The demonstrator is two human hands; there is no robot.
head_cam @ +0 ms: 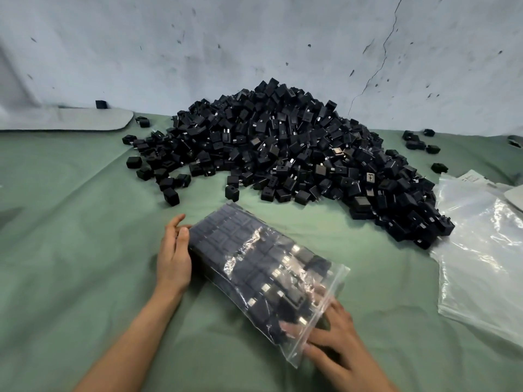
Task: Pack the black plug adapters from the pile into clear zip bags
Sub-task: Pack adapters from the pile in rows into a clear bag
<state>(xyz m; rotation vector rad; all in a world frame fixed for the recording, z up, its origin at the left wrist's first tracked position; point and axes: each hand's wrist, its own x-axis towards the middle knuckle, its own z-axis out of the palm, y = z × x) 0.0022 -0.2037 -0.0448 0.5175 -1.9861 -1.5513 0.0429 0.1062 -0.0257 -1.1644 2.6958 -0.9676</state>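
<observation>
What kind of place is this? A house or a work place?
Probably a small packing workshop, not a home. There's a huge pile of black plug adapters on a green cloth, one zip bag packed in neat rows, and a stack of empty bags beside the pile.

No lettering is legible; print on the paper sheet [472, 176] is too small
</observation>
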